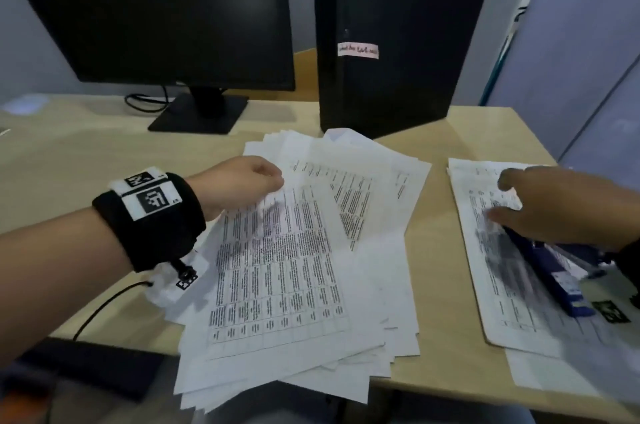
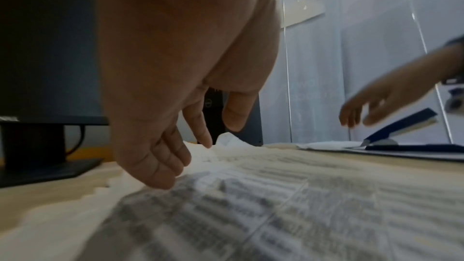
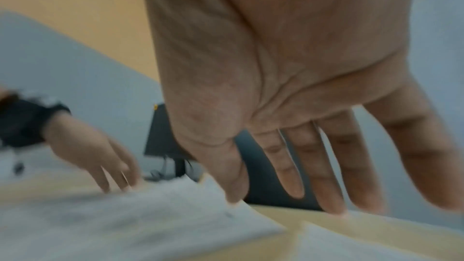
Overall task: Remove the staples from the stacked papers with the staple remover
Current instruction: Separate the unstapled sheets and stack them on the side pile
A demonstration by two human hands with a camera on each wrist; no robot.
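A fanned pile of printed papers (image 1: 294, 268) lies mid-desk and overhangs the front edge. My left hand (image 1: 266, 178) hovers over its far left corner; in the left wrist view the left hand (image 2: 198, 138) has straight, relaxed fingers whose tips touch the top sheet (image 2: 276, 195). A second stack of papers (image 1: 502, 268) lies to the right, and a blue stapler-shaped staple remover (image 1: 554, 271) rests on it. My right hand (image 1: 509, 197) is spread open just above that stack's far end, holding nothing. The right wrist view is blurred and shows the right hand (image 3: 288, 186) with fingers apart.
A dark monitor (image 1: 156, 8) on its stand (image 1: 201, 112) is at the back left. A tall black box (image 1: 398, 43) stands behind the papers. A grey partition (image 1: 588, 43) closes the right side. Bare desk (image 1: 440, 250) separates the two stacks. A black cable (image 1: 104, 306) runs from my left wrist.
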